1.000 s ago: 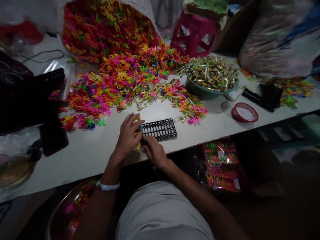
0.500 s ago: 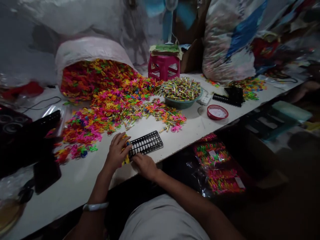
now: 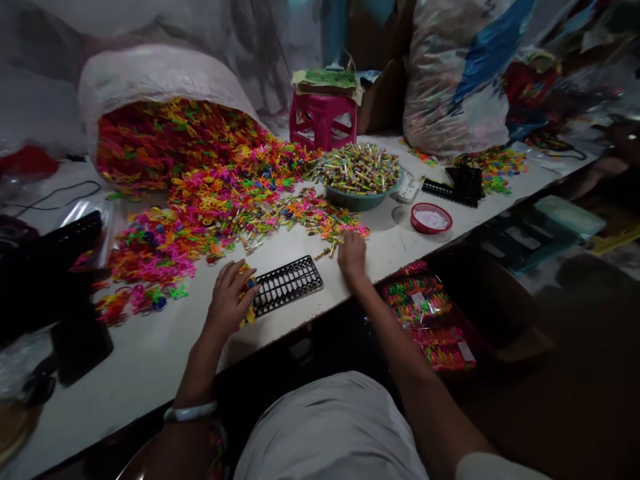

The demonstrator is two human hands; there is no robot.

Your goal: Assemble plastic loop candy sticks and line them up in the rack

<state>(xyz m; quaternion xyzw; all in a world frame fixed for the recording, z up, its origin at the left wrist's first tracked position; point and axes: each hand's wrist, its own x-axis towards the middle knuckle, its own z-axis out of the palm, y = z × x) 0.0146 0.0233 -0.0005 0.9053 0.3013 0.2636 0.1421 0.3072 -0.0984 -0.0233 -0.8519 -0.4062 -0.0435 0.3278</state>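
A black slotted plastic tray (image 3: 287,285) lies flat near the front edge of the white table (image 3: 150,353). My left hand (image 3: 229,300) rests at the tray's left end, fingers curled round a few small coloured plastic pieces (image 3: 247,280). My right hand (image 3: 353,253) is stretched out to the right of the tray, fingertips down on the near edge of a heap of small coloured tubes and plastic shapes (image 3: 330,223). What its fingers pinch, if anything, is hidden.
A big sack (image 3: 160,100) spills neon plastic shapes across the table. A teal bowl (image 3: 363,177) is heaped with small tubes, beside a red basket (image 3: 431,219), more black trays (image 3: 457,183) and a pink stool (image 3: 323,120). Dark gear sits at left; packed bags (image 3: 425,313) hang below the table.
My right hand left the tray's near left corner and reached right to the heap of tubes. My left hand stayed at the tray's end. The camera view lifted, then shifted slightly.
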